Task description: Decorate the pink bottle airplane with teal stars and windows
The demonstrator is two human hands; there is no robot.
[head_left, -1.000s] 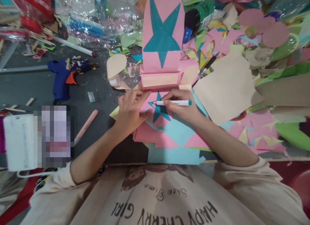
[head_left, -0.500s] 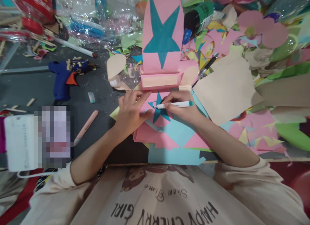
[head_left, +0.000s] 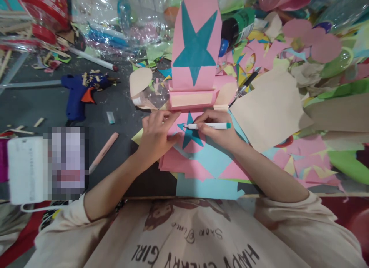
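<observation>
My right hand (head_left: 216,125) is closed around a white marker (head_left: 211,126) with a teal end. The marker's tip touches the left arm of a teal star (head_left: 191,135) on pink paper. Most of this star is filled in; a small patch at the left arm looks paler. My left hand (head_left: 157,131) lies with fingers spread on the paper's left side. Just beyond stands a pink paper piece (head_left: 196,77) with a larger teal star (head_left: 195,45). Below my hands are stacked pink sheets (head_left: 187,166) and a light blue sheet (head_left: 207,187).
A blue glue gun (head_left: 76,95) and a capped pink marker (head_left: 103,150) lie left, near a white box-shaped device (head_left: 24,170). At right are a beige sheet (head_left: 263,110), a craft knife (head_left: 248,83) and many paper scraps. Clear plastic (head_left: 138,22) and a dark green bottle (head_left: 238,27) lie behind.
The view has shifted slightly, so the scene sits a little lower and to the right. The marker stays at the star's left arm, and my left hand keeps its place on the paper.
</observation>
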